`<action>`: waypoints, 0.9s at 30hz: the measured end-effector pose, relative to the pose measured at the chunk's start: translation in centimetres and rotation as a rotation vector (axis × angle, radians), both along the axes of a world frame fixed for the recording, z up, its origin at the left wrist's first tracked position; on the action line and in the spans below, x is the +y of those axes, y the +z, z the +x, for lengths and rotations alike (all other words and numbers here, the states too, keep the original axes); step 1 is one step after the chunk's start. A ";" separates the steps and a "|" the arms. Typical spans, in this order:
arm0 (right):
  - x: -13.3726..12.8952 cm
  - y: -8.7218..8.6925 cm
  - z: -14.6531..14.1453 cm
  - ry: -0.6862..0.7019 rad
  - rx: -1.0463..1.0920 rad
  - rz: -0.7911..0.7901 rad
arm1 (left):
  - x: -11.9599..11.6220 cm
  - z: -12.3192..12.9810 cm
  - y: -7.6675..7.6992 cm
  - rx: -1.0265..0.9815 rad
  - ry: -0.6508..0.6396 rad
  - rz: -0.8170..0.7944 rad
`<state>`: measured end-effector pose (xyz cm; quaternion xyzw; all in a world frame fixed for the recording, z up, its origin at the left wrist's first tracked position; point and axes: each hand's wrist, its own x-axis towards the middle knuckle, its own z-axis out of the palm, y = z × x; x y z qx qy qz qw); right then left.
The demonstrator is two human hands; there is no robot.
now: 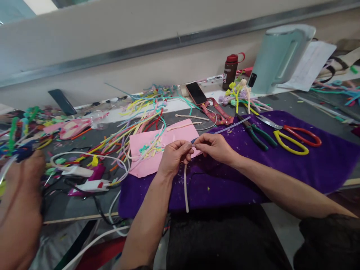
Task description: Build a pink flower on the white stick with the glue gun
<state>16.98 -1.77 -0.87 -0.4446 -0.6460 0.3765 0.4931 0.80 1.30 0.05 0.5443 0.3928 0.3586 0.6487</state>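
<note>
Head view has two hands in the middle, over one purple cloth point(233, 176). Left hand point(176, 154) is pinched closed on one pale stem point(186, 189), its loose end hanging down over the cloth. Right hand point(213, 147) has thumb and finger together right beside it, can't tell what's between them. One pink sheet point(180, 131) sits by the left hand. Off past the right hand: one pair of pliers point(257, 135) and one pair of scissors point(289, 137), both on the cloth.
</note>
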 end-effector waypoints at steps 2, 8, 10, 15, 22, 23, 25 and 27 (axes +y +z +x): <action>0.0 0.3 0.0 0.014 0.087 -0.069 | 0.1 -0.1 -0.1 -0.041 0.023 -0.010; 0.0 0.8 0.1 -0.012 0.204 -0.149 | 0.2 -0.2 -0.4 -0.079 0.052 0.003; 0.0 0.7 0.0 0.003 0.197 -0.141 | 0.1 -0.1 -0.3 -0.059 0.054 0.016; 0.0 0.3 -0.2 0.019 0.133 -0.100 | -0.2 0.0 0.0 0.005 0.040 0.019; 0.1 0.3 -0.1 0.075 0.247 -0.234 | -0.2 0.1 0.2 -0.095 0.010 -0.036; 0.1 0.3 -0.1 0.078 0.256 -0.240 | -0.1 0.0 0.2 -0.102 0.009 -0.039; 0.1 0.3 -0.1 0.077 0.265 -0.243 | -0.1 0.0 0.1 -0.109 -0.001 -0.044; 0.1 0.2 -0.1 0.073 0.267 -0.244 | -0.2 -0.1 0.1 -0.109 -0.018 -0.045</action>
